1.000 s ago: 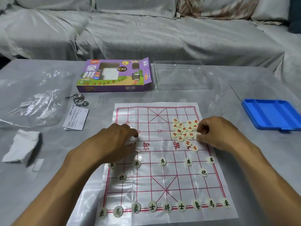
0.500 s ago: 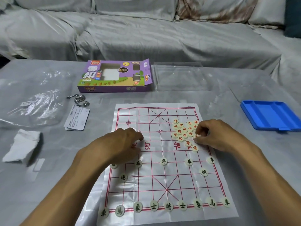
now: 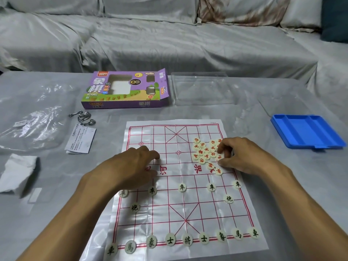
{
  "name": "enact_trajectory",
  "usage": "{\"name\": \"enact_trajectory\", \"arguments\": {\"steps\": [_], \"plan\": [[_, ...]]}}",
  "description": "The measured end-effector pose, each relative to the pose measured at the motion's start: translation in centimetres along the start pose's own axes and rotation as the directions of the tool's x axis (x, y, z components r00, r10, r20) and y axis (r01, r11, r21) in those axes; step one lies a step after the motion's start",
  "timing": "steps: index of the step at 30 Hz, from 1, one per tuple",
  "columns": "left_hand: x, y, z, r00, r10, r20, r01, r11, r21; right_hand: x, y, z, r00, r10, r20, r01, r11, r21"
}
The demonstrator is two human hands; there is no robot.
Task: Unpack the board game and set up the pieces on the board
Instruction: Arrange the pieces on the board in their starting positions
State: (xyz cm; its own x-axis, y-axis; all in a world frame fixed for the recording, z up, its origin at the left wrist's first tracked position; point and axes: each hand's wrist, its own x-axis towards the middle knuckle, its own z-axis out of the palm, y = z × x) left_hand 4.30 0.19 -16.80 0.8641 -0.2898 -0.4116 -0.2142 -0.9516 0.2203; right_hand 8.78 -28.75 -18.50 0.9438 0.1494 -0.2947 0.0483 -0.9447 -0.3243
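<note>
On the far right half of the board (image 3: 175, 178), a loose heap of red-lettered pieces (image 3: 205, 152), still unsorted. Right hand (image 3: 243, 157) at the heap's right edge, thumb and forefinger closed on one red-lettered disc, probably picked to start the far rows. Left hand (image 3: 131, 166) flat on the sheet near the middle band, fingers spread and empty, likely pressing down the thin creased plastic so it does not slide or curl while pieces are drawn off. Dark-lettered pieces (image 3: 187, 240) already ranged along the near edge in a full row, with two more (image 3: 229, 199) a rank up and five (image 3: 182, 187) ahead of those, so the near side looks finished and the far side not begun.

Beyond the board, the purple game box (image 3: 125, 91) lying with its end flap open, a clear plastic insert (image 3: 201, 89) just beside it. To the right, well apart, a blue tray (image 3: 307, 133), nothing in it. To the left, a folded leaflet (image 3: 81, 139), bent wire puzzle rings (image 3: 82, 117), a clear bag (image 3: 32, 117) and crumpled white paper (image 3: 17, 173). All on a table (image 3: 282, 185) under a grey glossy cover; behind it, a sofa (image 3: 169, 34) draped in grey cloth.
</note>
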Motion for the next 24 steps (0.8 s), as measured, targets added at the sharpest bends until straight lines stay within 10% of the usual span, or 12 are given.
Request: {"name": "enact_trajectory", "arguments": {"steps": [24], "plan": [[0.9, 0.7, 0.5, 0.999, -0.013, -0.038, 0.015, 0.997, 0.071, 7.5, -0.9, 0.3, 0.940, -0.018, -0.341, 0.072, 0.986, 0.147]]}}
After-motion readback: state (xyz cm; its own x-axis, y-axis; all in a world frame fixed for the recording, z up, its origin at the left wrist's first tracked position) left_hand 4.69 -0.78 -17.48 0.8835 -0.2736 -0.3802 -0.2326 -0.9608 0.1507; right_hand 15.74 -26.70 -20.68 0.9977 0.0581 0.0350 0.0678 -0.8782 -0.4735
